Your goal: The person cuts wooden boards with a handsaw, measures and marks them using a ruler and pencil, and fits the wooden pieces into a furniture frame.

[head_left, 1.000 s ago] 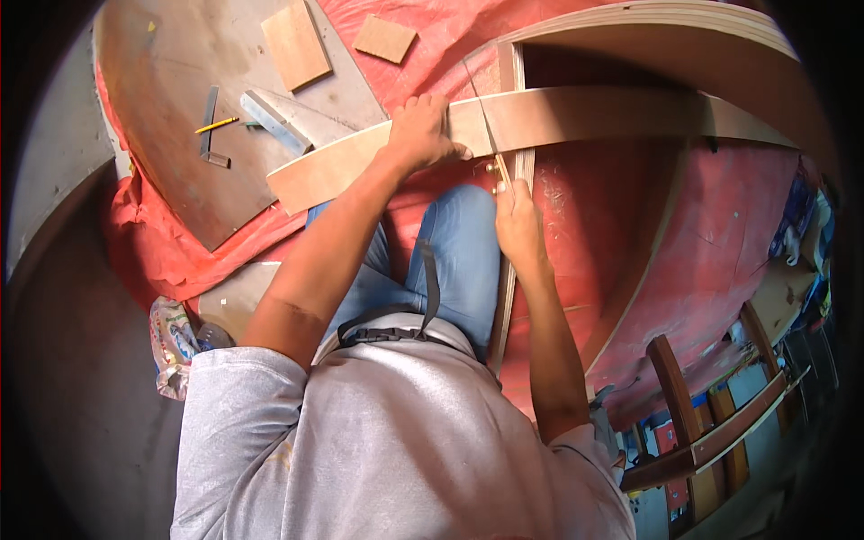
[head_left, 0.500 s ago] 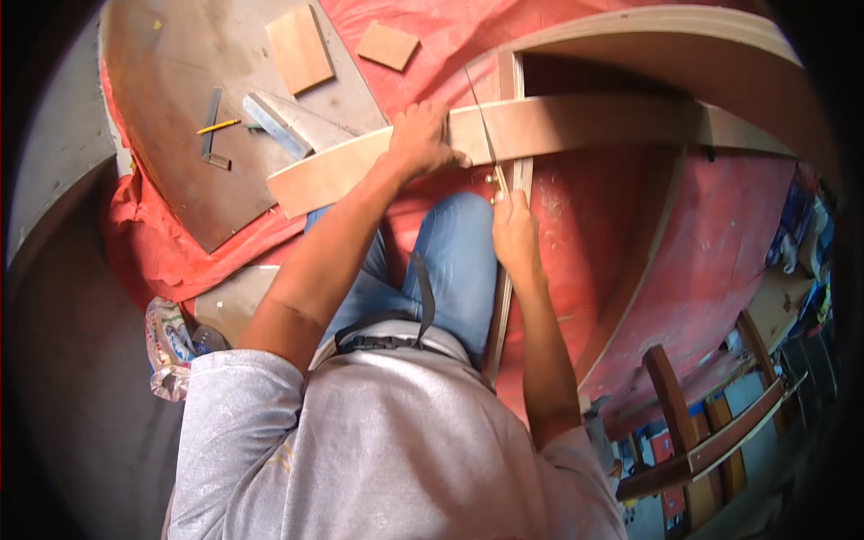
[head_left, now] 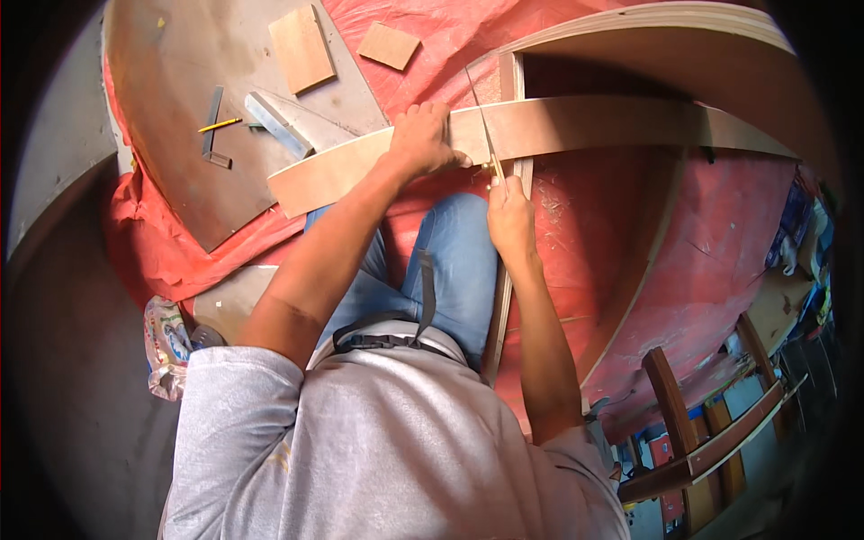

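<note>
A curved pale plywood strip (head_left: 594,121) lies across an upright laminated wooden frame piece (head_left: 513,76) above my lap. My left hand (head_left: 423,137) grips the strip just left of the cut, fingers over its far edge and thumb by the near edge. My right hand (head_left: 509,218) is closed on the handle of a thin-bladed saw (head_left: 481,112) below the strip, its blade crossing the strip and reaching beyond the far edge. My jeans-clad knees are beneath both hands.
A worn board (head_left: 180,180) at left carries a square (head_left: 212,121), yellow pencil (head_left: 219,125), metal tool (head_left: 277,123) and wood offcut (head_left: 301,49); another offcut (head_left: 389,45) sits on red sheeting (head_left: 441,27). A larger curved piece (head_left: 648,27) rises top right; wooden frames (head_left: 670,405) stand lower right.
My right hand has shifted slightly toward me and left along the saw's line, then slightly forward again, with the saw in it. My left hand stays on the strip, which sits slightly lower in view.
</note>
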The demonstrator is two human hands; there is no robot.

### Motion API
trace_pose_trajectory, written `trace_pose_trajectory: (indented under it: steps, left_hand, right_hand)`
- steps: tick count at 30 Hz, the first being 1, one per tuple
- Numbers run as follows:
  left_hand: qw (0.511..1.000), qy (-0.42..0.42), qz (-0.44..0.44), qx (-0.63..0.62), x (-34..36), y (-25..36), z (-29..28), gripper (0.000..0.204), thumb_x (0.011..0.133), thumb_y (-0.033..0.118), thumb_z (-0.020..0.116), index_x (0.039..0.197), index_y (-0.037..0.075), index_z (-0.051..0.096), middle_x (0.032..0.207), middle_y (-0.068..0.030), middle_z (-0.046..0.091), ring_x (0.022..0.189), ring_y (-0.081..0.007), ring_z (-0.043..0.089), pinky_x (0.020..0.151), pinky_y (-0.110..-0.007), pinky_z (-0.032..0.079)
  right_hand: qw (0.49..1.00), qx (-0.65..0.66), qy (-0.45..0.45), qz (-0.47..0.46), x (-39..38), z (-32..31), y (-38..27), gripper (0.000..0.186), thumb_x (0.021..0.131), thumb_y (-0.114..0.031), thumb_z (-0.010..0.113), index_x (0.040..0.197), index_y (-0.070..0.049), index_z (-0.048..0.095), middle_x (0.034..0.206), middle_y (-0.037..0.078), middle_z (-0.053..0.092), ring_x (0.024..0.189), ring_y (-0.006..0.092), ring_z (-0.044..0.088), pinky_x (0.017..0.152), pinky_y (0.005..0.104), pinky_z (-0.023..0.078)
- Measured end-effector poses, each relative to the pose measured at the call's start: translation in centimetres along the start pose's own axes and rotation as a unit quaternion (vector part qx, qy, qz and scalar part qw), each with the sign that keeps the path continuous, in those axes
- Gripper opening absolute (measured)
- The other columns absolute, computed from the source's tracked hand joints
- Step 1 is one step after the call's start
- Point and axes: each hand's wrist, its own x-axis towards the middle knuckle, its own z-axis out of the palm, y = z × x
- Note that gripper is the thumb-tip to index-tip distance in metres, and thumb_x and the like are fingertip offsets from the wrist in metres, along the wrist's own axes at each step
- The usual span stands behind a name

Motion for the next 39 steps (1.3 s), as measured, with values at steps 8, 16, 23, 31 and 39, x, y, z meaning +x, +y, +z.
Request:
trace_pose_trajectory:
  steps: [8,16,23,31,39]
  left_hand:
    - [1.000,0.005,-0.018,-0.016,-0.1,-0.4,0.5,0.085,0.057,0.050,0.096,0.119,0.003,0.060,0.118,-0.0200,0.063,0.118,-0.0392,0.057,0.100,-0.051,0.045]
    - [1.000,-0.013,-0.005,0.003,-0.3,0.0,-0.2,0.086,0.057,0.050,0.096,0.119,0.003,0.061,0.118,-0.0191,0.063,0.119,-0.0380,0.057,0.099,-0.050,0.045]
    - [1.000,-0.014,-0.005,-0.001,0.1,-0.5,0.5,0.086,0.058,0.051,0.095,0.120,0.002,0.060,0.117,-0.0201,0.064,0.118,-0.0393,0.057,0.100,-0.052,0.045]
    - [1.000,-0.005,0.004,0.010,-0.3,0.2,-0.7,0.086,0.059,0.050,0.095,0.121,0.003,0.059,0.120,-0.0190,0.064,0.118,-0.0386,0.058,0.101,-0.051,0.046]
    - [1.000,-0.005,-0.004,0.004,0.0,-0.1,0.3,0.089,0.059,0.051,0.095,0.123,0.002,0.058,0.119,-0.0200,0.063,0.119,-0.0395,0.057,0.101,-0.050,0.045]
  right_hand:
    - [0.995,-0.070,-0.059,0.043,-10.5,-7.1,-0.8,0.030,0.107,-0.029,0.049,0.104,0.000,0.059,0.089,0.035,0.066,0.084,0.0574,0.064,0.068,0.0604,0.050]
    - [0.999,-0.007,-0.014,-0.037,-1.6,-1.5,-0.5,0.034,0.107,-0.032,0.051,0.103,0.001,0.057,0.091,0.036,0.067,0.088,0.0586,0.063,0.071,0.0608,0.049]
    - [0.998,-0.045,-0.043,0.034,-9.7,-6.2,-2.1,0.033,0.108,-0.029,0.049,0.104,0.001,0.060,0.090,0.033,0.065,0.085,0.0541,0.063,0.073,0.0569,0.049]
    - [0.998,-0.042,0.003,-0.051,-3.4,-2.4,-0.2,0.035,0.107,-0.032,0.050,0.103,0.001,0.059,0.090,0.037,0.066,0.088,0.0566,0.064,0.072,0.0620,0.050]
    - [1.000,-0.019,-0.003,-0.020,-4.7,-2.8,-1.1,0.029,0.108,-0.027,0.050,0.101,0.001,0.057,0.089,0.034,0.065,0.085,0.0556,0.063,0.069,0.0606,0.048]
